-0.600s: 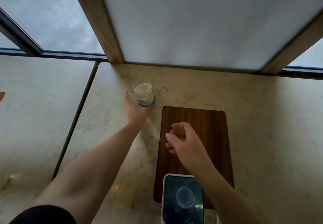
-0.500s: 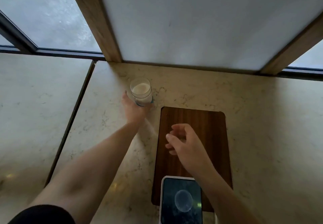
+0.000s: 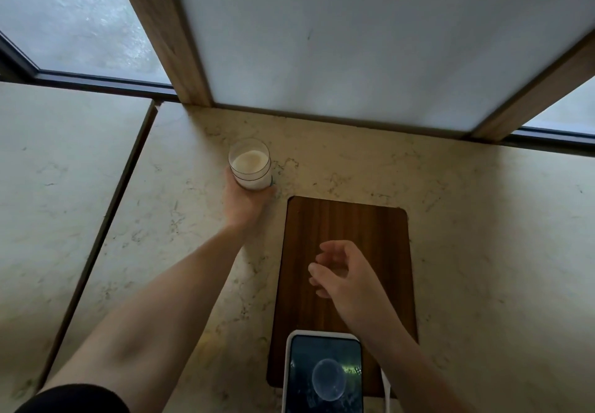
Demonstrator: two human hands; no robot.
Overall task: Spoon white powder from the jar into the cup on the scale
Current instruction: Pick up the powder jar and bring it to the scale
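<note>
Jar (image 3: pixel 250 167) of white powder: one, lidless, upright on the counter (image 3: pixel 483 251), gripped low by the left hand (image 3: pixel 245 204). Right hand (image 3: pixel 346 272): empty, fingers loosely curled, hovering over one wooden board (image 3: pixel 347 235). Scale (image 3: pixel 325 372): one, just below the right wrist. Spoon: none visible. Risk: low grip on an open jar; tipping would likely spill powder.

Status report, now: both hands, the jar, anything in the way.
Left hand gripping jar of white powder, lid off. Right hand empty over wooden board. No spoon in view. Path clear.
</note>
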